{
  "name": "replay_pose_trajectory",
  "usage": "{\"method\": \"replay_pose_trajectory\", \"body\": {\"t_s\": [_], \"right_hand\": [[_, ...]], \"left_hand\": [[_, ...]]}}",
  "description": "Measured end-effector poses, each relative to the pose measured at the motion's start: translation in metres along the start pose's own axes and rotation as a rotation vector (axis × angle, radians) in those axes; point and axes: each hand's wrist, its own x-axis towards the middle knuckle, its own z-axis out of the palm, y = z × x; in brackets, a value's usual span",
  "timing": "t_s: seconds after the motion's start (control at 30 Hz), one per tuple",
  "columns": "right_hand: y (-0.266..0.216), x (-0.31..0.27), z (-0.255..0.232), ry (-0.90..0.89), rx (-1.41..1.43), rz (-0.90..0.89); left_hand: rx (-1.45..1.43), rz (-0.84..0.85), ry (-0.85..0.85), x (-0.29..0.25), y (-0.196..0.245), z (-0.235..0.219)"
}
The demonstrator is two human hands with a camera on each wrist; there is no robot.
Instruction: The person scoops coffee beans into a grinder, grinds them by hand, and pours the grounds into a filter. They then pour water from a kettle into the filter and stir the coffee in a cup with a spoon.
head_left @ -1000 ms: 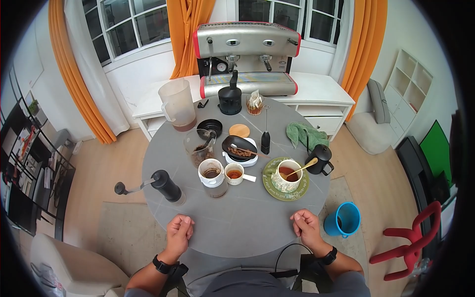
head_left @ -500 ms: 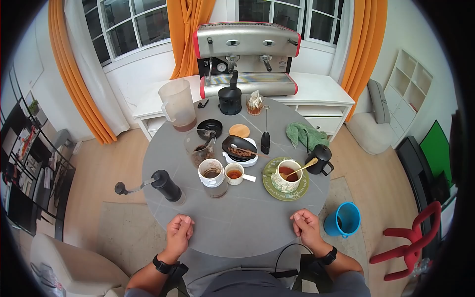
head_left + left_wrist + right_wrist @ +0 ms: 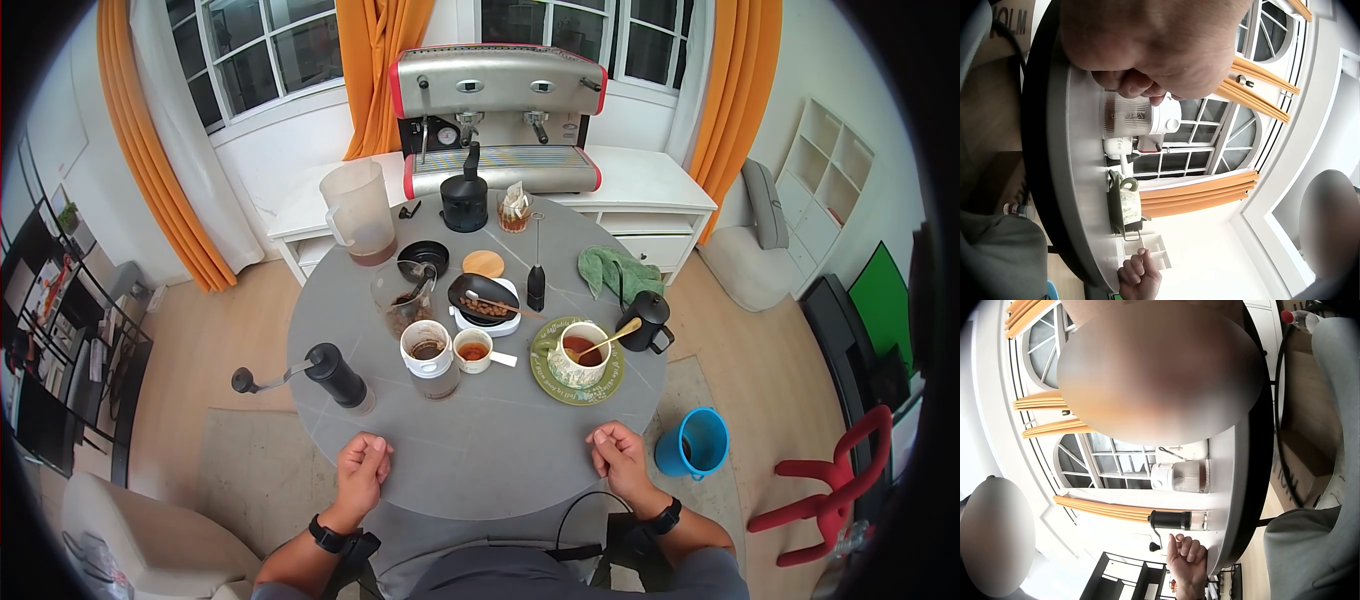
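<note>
My left hand (image 3: 360, 472) rests at the near edge of the round grey table (image 3: 470, 470), fingers loosely curled and holding nothing. The right hand (image 3: 622, 458) lies the same way on the near right edge. Closest beyond the left hand stands a black hand coffee grinder (image 3: 334, 374), its crank pointing left. A white dripper (image 3: 426, 348) with dark grounds sits on a ribbed glass (image 3: 436, 384). Beside it is a small white cup (image 3: 472, 352) of reddish-brown liquid. Beyond the right hand, a patterned cup (image 3: 577, 372) with a gold spoon (image 3: 612, 340) stands on a green saucer (image 3: 606, 392).
Farther back are a white scale (image 3: 505, 325) bearing a black dish (image 3: 470, 290) of beans, a glass jug (image 3: 392, 296), a milk frother (image 3: 537, 285), a green cloth (image 3: 610, 270), a black kettle (image 3: 650, 318) and a large plastic pitcher (image 3: 358, 205). A blue bucket (image 3: 708, 440) stands on the floor at right.
</note>
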Motion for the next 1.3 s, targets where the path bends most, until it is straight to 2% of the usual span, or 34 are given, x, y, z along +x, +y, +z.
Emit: {"method": "replay_pose_trajectory", "body": {"t_s": [0.33,0.43,0.5,0.53,0.6,0.63,0.7,0.73,0.8,0.83,0.9,1.07,1.3], "right_hand": [[-0.001,0.001,0.001,-0.010,0.009,0.000],[0.004,0.004,0.002,0.005,0.025,-0.031],[0.005,0.006,0.001,0.001,0.020,-0.033],[0.006,0.005,0.001,0.002,0.009,-0.030],[0.006,0.005,0.001,0.001,0.016,-0.024],[0.005,0.006,0.002,0.004,0.014,-0.020],[0.007,0.006,0.000,-0.003,0.015,-0.018],[0.008,0.007,0.000,-0.008,0.007,-0.021],[0.003,0.007,0.001,-0.011,-0.006,-0.009],[0.001,0.006,0.002,-0.009,-0.022,0.005],[0.001,0.006,0.002,-0.015,-0.014,0.007],[0.002,0.007,0.002,-0.021,-0.031,-0.013],[0.001,0.007,0.003,-0.019,-0.049,0.011]], "left_hand": [[-0.046,-0.019,0.002,0.004,0.007,0.002],[-0.118,-0.057,0.102,0.007,0.020,0.003],[0.035,0.069,0.245,0.010,0.029,-0.006],[0.044,0.071,0.250,0.012,0.034,-0.015],[0.171,0.150,0.402,0.022,0.040,-0.031],[0.179,0.151,0.405,0.029,0.040,-0.033],[0.442,0.283,0.429,0.042,0.042,-0.034],[0.447,0.282,0.432,0.047,0.046,-0.034],[0.648,0.335,0.220,0.057,0.056,-0.033],[0.650,0.332,0.220,0.064,0.057,-0.034],[0.526,0.256,0.057,0.077,0.057,-0.035],[0.408,0.195,0.064,0.086,0.050,-0.029],[0.499,0.222,-0.025,0.048,0.041,0.001]]}}
